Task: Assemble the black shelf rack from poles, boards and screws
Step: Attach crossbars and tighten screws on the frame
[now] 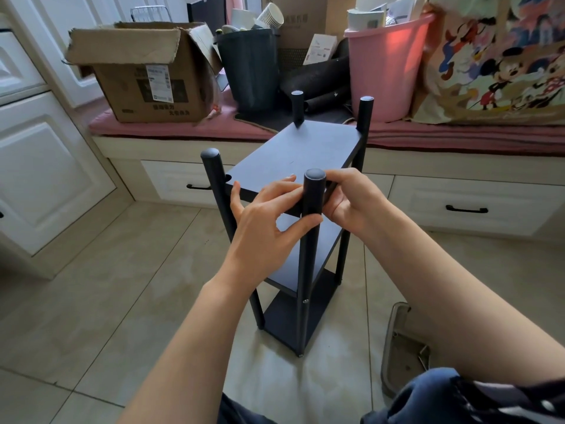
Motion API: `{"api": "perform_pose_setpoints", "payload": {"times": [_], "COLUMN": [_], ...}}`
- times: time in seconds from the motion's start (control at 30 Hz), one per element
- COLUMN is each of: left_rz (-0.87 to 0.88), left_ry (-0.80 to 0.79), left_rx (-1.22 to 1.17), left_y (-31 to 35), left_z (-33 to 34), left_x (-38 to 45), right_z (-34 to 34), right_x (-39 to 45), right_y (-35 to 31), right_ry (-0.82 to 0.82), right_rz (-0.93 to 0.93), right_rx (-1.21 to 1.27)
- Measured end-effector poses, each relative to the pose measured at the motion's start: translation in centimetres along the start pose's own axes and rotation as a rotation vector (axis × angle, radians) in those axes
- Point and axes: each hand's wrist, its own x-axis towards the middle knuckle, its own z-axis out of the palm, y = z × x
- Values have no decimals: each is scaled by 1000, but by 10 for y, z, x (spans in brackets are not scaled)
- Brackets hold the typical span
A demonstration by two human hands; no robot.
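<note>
The black shelf rack (293, 154) stands upright on the tiled floor (107, 286), directly in front of the person and just near of the window bench (171, 133). It has three boards, one above the other, held between four poles. Both hands meet at the near right pole (313, 197), at the level of the top board (293, 154).

The left hand (269, 221) comes in from the left: its thumb presses the near face of that pole just below the board, its fingers lie across the board's near edge and top surface. The right hand (348, 200) is curled round the same corner from the right, fingers wrapping behind the pole and over the board's right edge, thumb side close to the pole cap.

A small screw head (305, 300) shows lower on the same pole, at the middle board.

On the bench behind stand a cardboard box (146, 75), a dark bin (249, 68) and a pink bucket (388, 68).
</note>
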Motion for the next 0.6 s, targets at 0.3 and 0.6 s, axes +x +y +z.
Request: {"api": "perform_pose_setpoints", "payload": {"times": [0.3, 0.6], "left_rz": [18, -52], "left_ry": [-29, 59], "left_rx": [13, -32], "left_y": [0, 3], "left_z": [2, 7], "left_x": [-1, 0], "right_z": [-2, 0], "right_x": [2, 3], "right_y": [-2, 1], "right_ry": [7, -9], "right_rz": [2, 5], "right_rx": [14, -45]}}
